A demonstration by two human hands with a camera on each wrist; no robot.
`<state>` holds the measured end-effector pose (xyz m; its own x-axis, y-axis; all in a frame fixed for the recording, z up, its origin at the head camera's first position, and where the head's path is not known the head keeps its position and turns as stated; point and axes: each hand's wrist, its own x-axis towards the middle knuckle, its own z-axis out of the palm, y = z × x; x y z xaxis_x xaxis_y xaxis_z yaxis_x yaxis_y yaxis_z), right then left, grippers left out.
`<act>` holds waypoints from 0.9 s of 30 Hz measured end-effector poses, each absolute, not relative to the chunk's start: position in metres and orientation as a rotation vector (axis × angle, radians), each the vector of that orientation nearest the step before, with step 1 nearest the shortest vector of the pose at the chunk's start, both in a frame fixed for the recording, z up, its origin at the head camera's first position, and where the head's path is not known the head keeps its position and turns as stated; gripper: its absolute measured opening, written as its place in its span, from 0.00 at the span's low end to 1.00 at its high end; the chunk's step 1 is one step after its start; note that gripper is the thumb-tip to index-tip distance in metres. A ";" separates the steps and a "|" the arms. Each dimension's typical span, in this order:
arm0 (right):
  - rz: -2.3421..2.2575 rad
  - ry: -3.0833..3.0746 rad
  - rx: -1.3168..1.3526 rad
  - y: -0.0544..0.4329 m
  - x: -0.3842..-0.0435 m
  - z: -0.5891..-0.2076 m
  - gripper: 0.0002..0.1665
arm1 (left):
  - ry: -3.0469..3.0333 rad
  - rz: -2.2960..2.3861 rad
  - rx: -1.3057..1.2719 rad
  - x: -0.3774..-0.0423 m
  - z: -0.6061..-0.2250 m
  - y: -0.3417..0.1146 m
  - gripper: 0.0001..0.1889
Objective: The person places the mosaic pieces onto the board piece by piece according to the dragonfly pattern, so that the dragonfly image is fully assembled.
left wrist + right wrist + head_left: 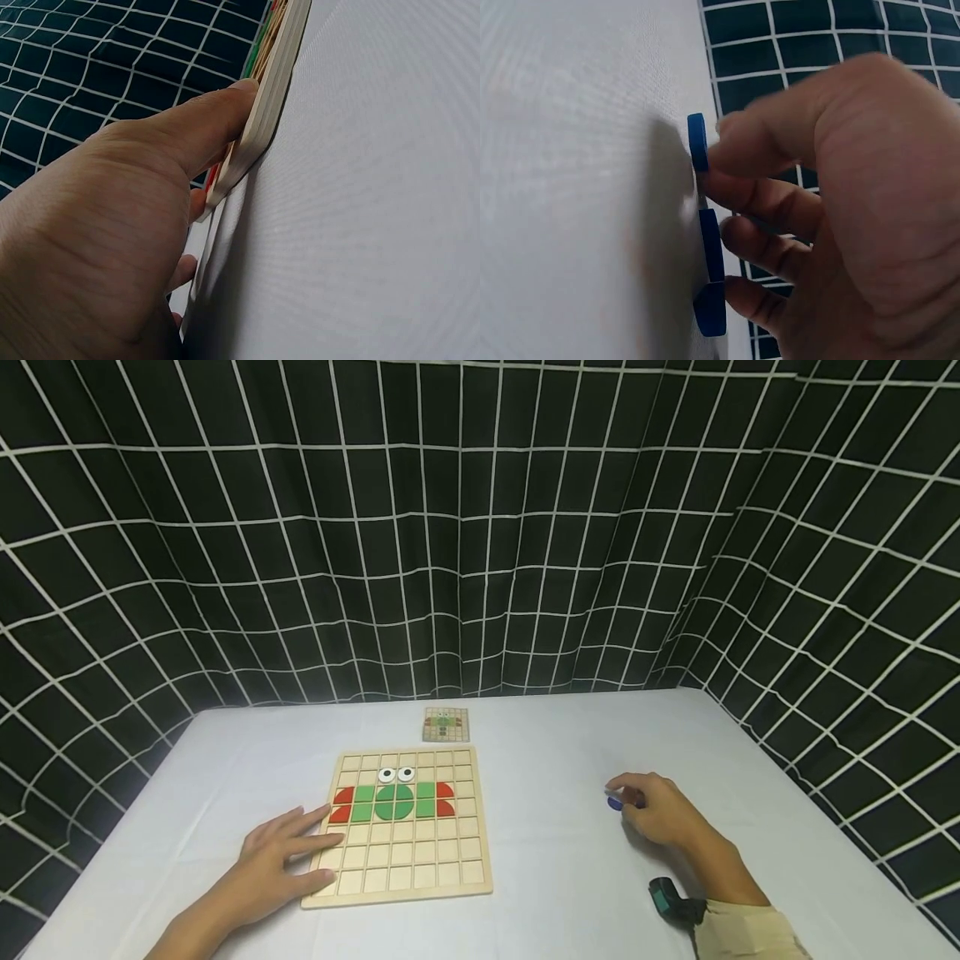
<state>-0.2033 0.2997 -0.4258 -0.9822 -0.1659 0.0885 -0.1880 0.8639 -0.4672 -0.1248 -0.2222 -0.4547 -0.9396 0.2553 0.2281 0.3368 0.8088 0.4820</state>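
A wooden grid board (401, 877) lies left of centre in the head view. On it are red quarter-round pieces (342, 814), green squares (362, 804), a green circle (394, 802) of pieces and two white eye discs (406, 774). My left hand (273, 860) rests along the board's left edge, fingers spread; the thumb touches its edge (262, 120) in the left wrist view. Far to the right, my right hand (654, 810) reaches down with bent fingers. Thumb and index finger touch or nearly touch a thin blue piece (697, 141); whether they pinch it is unclear.
Two more blue pieces, one flat (712, 244) and one thicker-looking (711, 310), lie by the right hand's other fingers. A small pattern card (446, 725) lies behind the board. A white cloth (547, 827) covers the table; a black grid curtain (480, 527) hangs around it.
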 end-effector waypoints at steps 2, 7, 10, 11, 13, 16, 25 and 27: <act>0.764 -2.999 0.315 0.298 -0.204 -0.426 0.19 | -2.842 -0.796 -0.472 -0.125 -0.455 -0.222 0.22; 0.781 -3.015 0.354 0.297 -0.204 -0.427 0.16 | -2.842 -0.804 -0.471 -0.125 -0.454 -0.222 0.22; 0.738 -3.035 0.319 0.297 -0.205 -0.426 0.16 | -2.847 -0.807 -0.465 -0.125 -0.453 -0.222 0.22; 0.723 -3.044 0.303 0.297 -0.205 -0.426 0.16 | -2.848 -0.806 -0.466 -0.125 -0.453 -0.222 0.22; 0.708 -3.053 0.282 0.297 -0.205 -0.426 0.16 | -2.847 -0.804 -0.469 -0.125 -0.453 -0.223 0.22; 0.695 -3.058 0.260 0.297 -0.205 -0.425 0.14 | -2.845 -0.801 -0.474 -0.125 -0.453 -0.223 0.22; 0.768 -2.950 0.295 0.294 -0.206 -0.418 0.11 | -2.848 -0.819 -0.466 -0.125 -0.453 -0.223 0.22; 0.769 -2.899 0.342 0.291 -0.203 -0.414 0.10 | -2.849 -0.827 -0.466 -0.125 -0.454 -0.223 0.22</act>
